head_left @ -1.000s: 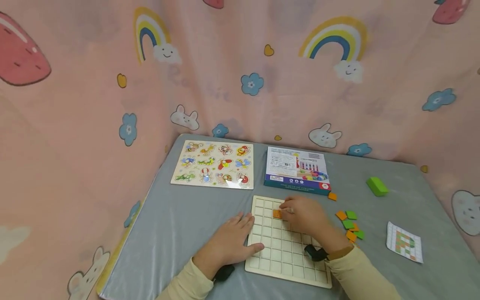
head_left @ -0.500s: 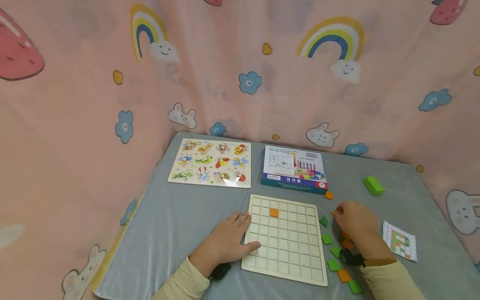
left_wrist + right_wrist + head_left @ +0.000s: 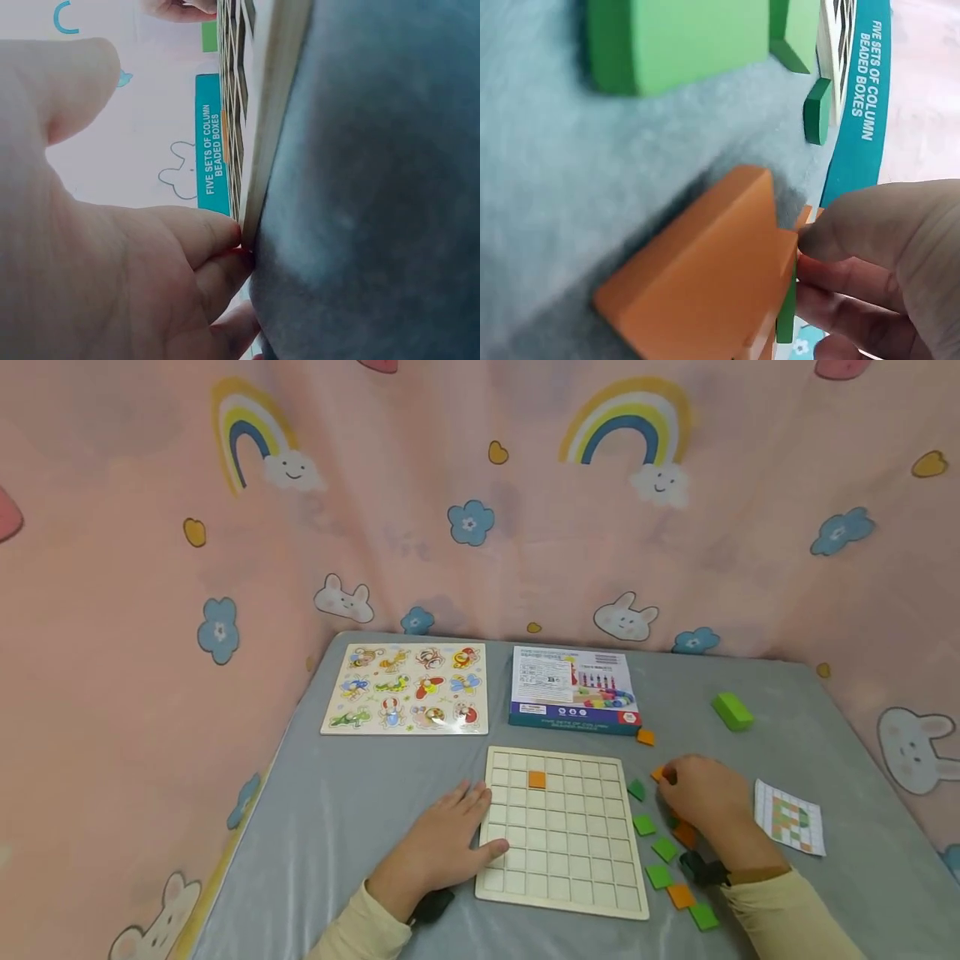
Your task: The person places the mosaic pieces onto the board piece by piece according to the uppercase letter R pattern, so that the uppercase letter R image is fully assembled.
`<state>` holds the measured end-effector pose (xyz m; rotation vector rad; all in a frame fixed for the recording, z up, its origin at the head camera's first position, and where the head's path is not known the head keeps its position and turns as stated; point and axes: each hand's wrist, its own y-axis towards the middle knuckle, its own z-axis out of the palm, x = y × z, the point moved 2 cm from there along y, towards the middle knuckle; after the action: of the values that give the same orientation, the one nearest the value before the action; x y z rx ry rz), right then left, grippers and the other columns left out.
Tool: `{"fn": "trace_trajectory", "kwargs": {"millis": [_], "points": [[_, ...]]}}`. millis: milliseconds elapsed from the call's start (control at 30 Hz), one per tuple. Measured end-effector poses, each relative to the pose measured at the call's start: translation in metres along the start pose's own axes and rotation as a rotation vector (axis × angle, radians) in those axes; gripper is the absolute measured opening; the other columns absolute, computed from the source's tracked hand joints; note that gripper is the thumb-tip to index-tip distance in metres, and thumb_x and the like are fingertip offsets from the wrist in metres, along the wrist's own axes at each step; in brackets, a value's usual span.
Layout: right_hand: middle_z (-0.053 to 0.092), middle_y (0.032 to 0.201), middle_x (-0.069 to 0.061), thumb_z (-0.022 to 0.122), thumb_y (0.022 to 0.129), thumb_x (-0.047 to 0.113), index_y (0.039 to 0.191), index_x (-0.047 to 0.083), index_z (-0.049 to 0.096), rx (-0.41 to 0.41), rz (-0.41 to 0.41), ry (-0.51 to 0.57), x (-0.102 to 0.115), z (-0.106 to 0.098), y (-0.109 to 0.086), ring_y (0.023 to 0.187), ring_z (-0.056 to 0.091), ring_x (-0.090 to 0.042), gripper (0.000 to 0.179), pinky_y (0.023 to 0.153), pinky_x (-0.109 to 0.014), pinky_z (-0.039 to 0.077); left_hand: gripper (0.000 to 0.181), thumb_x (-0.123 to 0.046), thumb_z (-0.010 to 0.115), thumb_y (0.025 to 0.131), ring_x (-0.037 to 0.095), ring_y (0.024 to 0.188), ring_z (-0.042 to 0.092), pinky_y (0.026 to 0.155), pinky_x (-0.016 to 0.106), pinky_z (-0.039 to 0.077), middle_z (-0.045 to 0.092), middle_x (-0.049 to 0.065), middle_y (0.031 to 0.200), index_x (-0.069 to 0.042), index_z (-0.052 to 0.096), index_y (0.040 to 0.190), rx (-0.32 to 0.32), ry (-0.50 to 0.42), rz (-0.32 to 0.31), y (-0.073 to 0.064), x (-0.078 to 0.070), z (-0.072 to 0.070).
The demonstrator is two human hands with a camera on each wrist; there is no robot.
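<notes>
A cream grid board [image 3: 558, 833] lies on the table, with one orange square tile [image 3: 537, 780] in a cell near its upper left. My left hand [image 3: 446, 839] rests at the board's left edge, fingers straight, fingertips against the rim in the left wrist view. My right hand [image 3: 705, 793] is at the loose tiles right of the board. Its fingers are curled, with thumb and fingertips at a small orange tile [image 3: 657, 773]. In the right wrist view the thumb touches tile edges beside a larger-looking orange tile [image 3: 712, 270]. Part of the pile is hidden under the hand.
Green tiles [image 3: 660, 876] and an orange tile [image 3: 681, 896] lie along the board's right side. A printed pattern card [image 3: 789, 817] is farther right, a green block [image 3: 732, 712] behind it. An insect puzzle [image 3: 405, 688] and a flat box [image 3: 573, 690] stand at the back.
My right hand has left the orange tile on the board and moved right to the loose tiles, staying there over the last half second. My left hand has kept its place.
</notes>
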<state>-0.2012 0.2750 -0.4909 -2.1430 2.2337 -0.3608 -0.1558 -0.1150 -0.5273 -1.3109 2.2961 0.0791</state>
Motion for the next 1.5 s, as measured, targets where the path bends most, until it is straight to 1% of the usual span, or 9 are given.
{"fn": "trace_trajectory", "kwargs": {"millis": [233, 467, 567, 667, 833, 967, 1133, 1300, 1500], "points": [[0.074, 0.114, -0.023, 0.080, 0.094, 0.024, 0.115, 0.004, 0.081, -0.038, -0.093, -0.024, 0.014, 0.002, 0.002, 0.080, 0.062, -0.027, 0.030, 0.061, -0.043, 0.056, 0.089, -0.069, 0.045, 0.106, 0.030, 0.161, 0.019, 0.127, 0.052, 0.026, 0.026, 0.007, 0.175, -0.006, 0.031, 0.168, -0.011, -0.035, -0.018, -0.009, 0.006, -0.002], [0.075, 0.109, -0.020, 0.082, 0.091, 0.021, 0.115, 0.001, 0.080, -0.031, -0.133, -0.026, 0.027, -0.002, 0.002, 0.079, 0.062, -0.027, 0.031, 0.065, -0.046, 0.058, 0.089, -0.068, 0.046, 0.106, 0.031, 0.161, 0.020, 0.127, 0.052, 0.026, 0.027, 0.008, 0.174, -0.006, 0.032, 0.168, -0.021, -0.033, -0.023, -0.014, 0.007, -0.005], [0.075, 0.109, -0.019, 0.080, 0.091, 0.022, 0.117, 0.004, 0.081, -0.040, -0.131, -0.009, 0.034, -0.004, 0.000, 0.073, 0.058, -0.023, 0.031, 0.055, -0.040, 0.054, 0.089, -0.069, 0.045, 0.106, 0.031, 0.161, 0.020, 0.127, 0.052, 0.026, 0.026, 0.007, 0.174, -0.006, 0.032, 0.168, -0.017, -0.025, -0.020, -0.013, 0.008, -0.004], [0.076, 0.105, -0.015, 0.080, 0.092, 0.025, 0.115, 0.011, 0.083, -0.081, -0.182, 0.011, 0.047, -0.009, -0.003, 0.065, 0.054, -0.019, 0.026, 0.045, -0.034, 0.045, 0.089, -0.070, 0.044, 0.106, 0.031, 0.161, 0.020, 0.127, 0.052, 0.026, 0.026, 0.007, 0.175, -0.006, 0.032, 0.168, -0.018, -0.020, -0.019, -0.012, 0.009, -0.004], [0.074, 0.091, -0.003, 0.084, 0.091, 0.029, 0.107, 0.021, 0.085, -0.119, -0.286, -0.011, 0.076, -0.015, -0.006, 0.058, 0.048, -0.016, 0.019, 0.043, -0.031, 0.035, 0.090, -0.070, 0.044, 0.105, 0.031, 0.161, 0.022, 0.127, 0.051, 0.026, 0.027, 0.007, 0.174, -0.006, 0.033, 0.168, -0.022, -0.009, -0.014, -0.010, 0.009, -0.002], [0.078, 0.103, -0.005, 0.085, 0.090, 0.032, 0.108, 0.018, 0.085, -0.080, -0.326, -0.028, 0.098, -0.014, -0.002, 0.071, 0.060, -0.018, 0.022, 0.046, -0.029, 0.041, 0.089, -0.070, 0.044, 0.106, 0.031, 0.161, 0.022, 0.127, 0.050, 0.027, 0.028, 0.007, 0.174, -0.006, 0.033, 0.168, -0.025, -0.007, -0.009, -0.008, 0.008, -0.003], [0.080, 0.106, -0.003, 0.085, 0.092, 0.034, 0.105, 0.018, 0.087, -0.087, -0.380, -0.022, 0.112, -0.004, 0.004, 0.086, 0.071, -0.022, 0.021, 0.048, -0.026, 0.046, 0.089, -0.070, 0.044, 0.106, 0.031, 0.161, 0.023, 0.127, 0.050, 0.027, 0.029, 0.008, 0.174, -0.006, 0.034, 0.167, -0.021, 0.004, -0.004, -0.007, 0.003, -0.004], [0.080, 0.107, -0.002, 0.085, 0.093, 0.035, 0.102, 0.020, 0.088, -0.076, -0.395, -0.023, 0.121, 0.004, 0.006, 0.094, 0.074, -0.025, 0.018, 0.054, -0.030, 0.054, 0.089, -0.071, 0.042, 0.106, 0.030, 0.161, 0.022, 0.127, 0.048, 0.026, 0.027, 0.007, 0.174, -0.006, 0.033, 0.168, -0.012, 0.020, 0.000, -0.005, -0.001, -0.005], [0.079, 0.108, -0.001, 0.085, 0.091, 0.025, 0.101, 0.020, 0.088, -0.081, -0.408, -0.038, 0.127, 0.012, 0.008, 0.093, 0.073, -0.024, 0.012, 0.061, -0.035, 0.058, 0.089, -0.070, 0.042, 0.106, 0.030, 0.161, 0.021, 0.128, 0.047, 0.026, 0.027, 0.006, 0.174, -0.007, 0.033, 0.168, -0.007, 0.029, 0.001, -0.002, -0.004, -0.006]]}}
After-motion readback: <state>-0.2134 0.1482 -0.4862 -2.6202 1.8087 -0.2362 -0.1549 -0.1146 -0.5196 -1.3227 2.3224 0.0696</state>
